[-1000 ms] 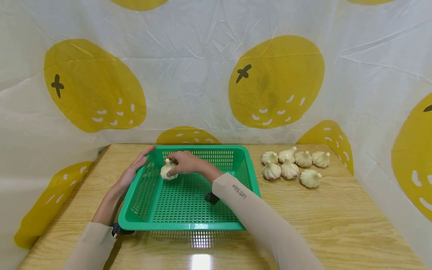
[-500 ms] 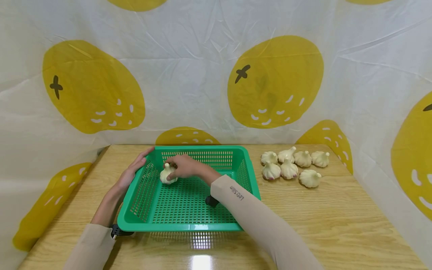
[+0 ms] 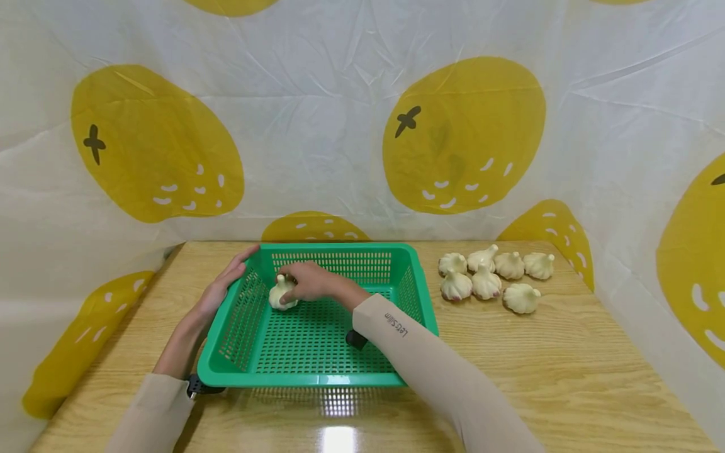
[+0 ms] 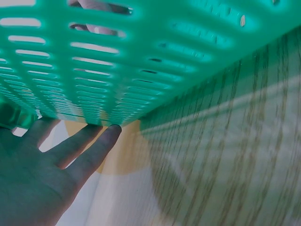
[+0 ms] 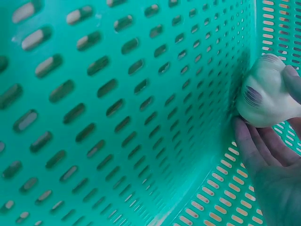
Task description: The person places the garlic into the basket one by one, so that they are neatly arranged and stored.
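A green plastic basket [image 3: 328,380] with slotted walls stands on the wooden table. Inside it, near the left wall, my right hand [image 3: 313,281] holds a whitish garlic bulb [image 3: 280,295] between thumb and fingers, stem up. The right wrist view shows the garlic bulb [image 5: 266,96] down at the basket's slotted floor, the thumb on one side and the other fingers curved about the opposite side. My left hand [image 3: 217,294] lies along the outside of the basket's left wall. Its fingers, extended and slightly spread, touch that wall in the left wrist view.
Several more garlic bulbs [image 3: 486,282] sit grouped on the table [image 3: 566,365] to the right of the basket. Behind the table hangs a white curtain [image 3: 317,145] printed with big yellow fruit. My right forearm [image 3: 442,371] crosses over the basket's front right corner.
My right hand has lowered the garlic bulb a little into the basket, then stayed nearly still over the last half second. The left hand keeps its place at the basket's side.
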`<action>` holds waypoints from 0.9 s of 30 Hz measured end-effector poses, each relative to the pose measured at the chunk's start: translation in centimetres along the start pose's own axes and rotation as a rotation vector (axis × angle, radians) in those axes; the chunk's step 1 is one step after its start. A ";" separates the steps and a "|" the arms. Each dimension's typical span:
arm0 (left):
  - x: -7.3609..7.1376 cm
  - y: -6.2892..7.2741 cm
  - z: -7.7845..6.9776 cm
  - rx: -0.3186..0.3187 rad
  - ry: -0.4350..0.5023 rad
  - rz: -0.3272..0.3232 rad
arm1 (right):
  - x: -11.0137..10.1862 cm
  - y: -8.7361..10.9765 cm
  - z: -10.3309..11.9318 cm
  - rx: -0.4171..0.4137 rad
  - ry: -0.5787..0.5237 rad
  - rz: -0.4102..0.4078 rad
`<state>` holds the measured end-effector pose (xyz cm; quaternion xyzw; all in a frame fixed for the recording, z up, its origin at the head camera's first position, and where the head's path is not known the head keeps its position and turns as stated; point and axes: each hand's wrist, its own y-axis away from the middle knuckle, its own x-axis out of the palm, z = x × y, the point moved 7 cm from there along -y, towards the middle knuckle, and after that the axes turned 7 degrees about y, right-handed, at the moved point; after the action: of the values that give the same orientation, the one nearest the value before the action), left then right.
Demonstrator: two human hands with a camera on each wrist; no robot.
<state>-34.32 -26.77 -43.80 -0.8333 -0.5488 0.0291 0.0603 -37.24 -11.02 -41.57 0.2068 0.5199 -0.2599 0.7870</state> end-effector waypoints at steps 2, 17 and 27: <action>0.0 0.0 0.0 -0.003 0.006 0.004 | 0.1 0.0 -0.1 0.002 0.000 0.001; 0.0 -0.1 0.0 0.002 0.009 0.007 | 0.0 0.3 0.1 0.022 -0.035 0.023; 0.1 0.1 0.0 -0.011 0.017 0.002 | 0.0 0.3 0.2 0.027 -0.039 0.034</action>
<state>-34.19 -26.71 -43.78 -0.8343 -0.5477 0.0190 0.0606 -36.90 -10.91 -41.50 0.2213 0.4972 -0.2575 0.7984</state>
